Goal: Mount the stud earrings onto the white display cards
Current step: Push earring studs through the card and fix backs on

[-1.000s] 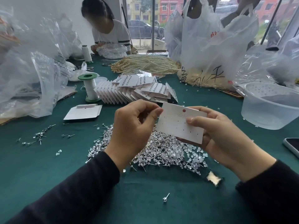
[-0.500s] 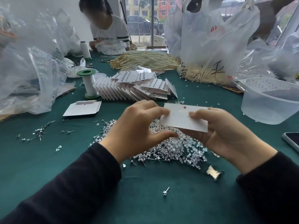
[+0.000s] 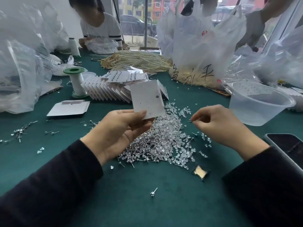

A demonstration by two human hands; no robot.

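Right now your left hand pinches a blank white card by its lower edge, thumb against fingers, and holds it upright above the heap of stud earrings on the green table. Your right hand hovers just right of the heap with thumb and forefinger drawn together; whether a stud sits between them I cannot tell. Take one stud only, post pointing away from your fingertips. Tilt the card so its small punched holes face you, then steady it from behind with your left fingers, close to the hole you choose, so the card does not bend as you push. Press the post straight through, not at a slant. The finished cards lie fanned beyond, near the spool.
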